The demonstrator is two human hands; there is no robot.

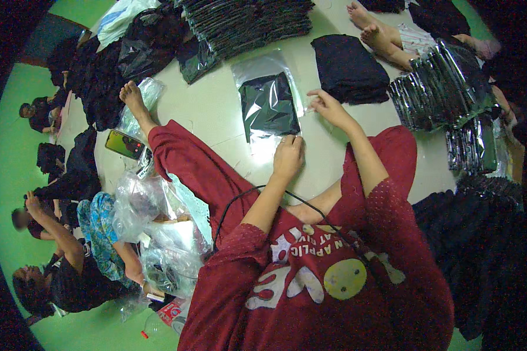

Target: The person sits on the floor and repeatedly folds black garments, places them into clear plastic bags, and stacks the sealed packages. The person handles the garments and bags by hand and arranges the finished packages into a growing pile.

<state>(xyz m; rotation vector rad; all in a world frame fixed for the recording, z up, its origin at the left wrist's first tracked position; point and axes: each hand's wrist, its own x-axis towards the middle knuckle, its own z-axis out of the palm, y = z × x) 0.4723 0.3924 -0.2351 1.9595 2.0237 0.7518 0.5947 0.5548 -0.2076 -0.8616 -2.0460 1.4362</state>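
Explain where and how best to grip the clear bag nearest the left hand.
Probably by its left and right edges, from both sides: the clear bag lies flat on the floor, the black cloth spanning most of its width.

Left hand [288,157] curled, right hand [327,109] farther forward

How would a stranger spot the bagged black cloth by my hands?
Look at the pale floor between the maroon trousers and the large stack of black packs. At the left hand lies a flat clear bag holding black cloth. Unlike the dull black pile to its right, it gleams with plastic.
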